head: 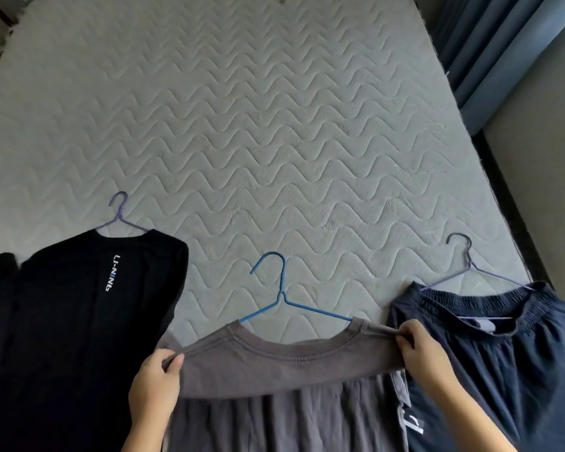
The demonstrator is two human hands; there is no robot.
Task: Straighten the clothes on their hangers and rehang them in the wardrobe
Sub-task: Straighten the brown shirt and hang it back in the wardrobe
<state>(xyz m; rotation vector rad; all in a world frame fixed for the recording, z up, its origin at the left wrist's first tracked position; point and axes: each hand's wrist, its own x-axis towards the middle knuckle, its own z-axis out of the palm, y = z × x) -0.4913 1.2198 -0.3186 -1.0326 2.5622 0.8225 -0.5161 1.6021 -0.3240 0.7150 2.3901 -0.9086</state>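
Quilted pale grey fabric with wavy stitching covers the bare mattress (pixel 274 125), which fills most of the view. A blue curtain (pixel 503 44) hangs past its far right corner. 3 garments show plainly along the near edge, each on a wire hanger. At the left lies a black shirt (pixel 79 321) with white lettering, on a purple hanger (pixel 119 216). At the right are navy shorts (pixel 503 353) with an elastic waistband, on a dark-hooked hanger (pixel 468 265). Between them lies the grey T-shirt (pixel 274 363) on a blue hanger (pixel 281 288), whose hook points away across the mattress. The left hand (pixel 154 383) pinches one shoulder and the right hand (pixel 421 350) the other, the cloth taut between them.
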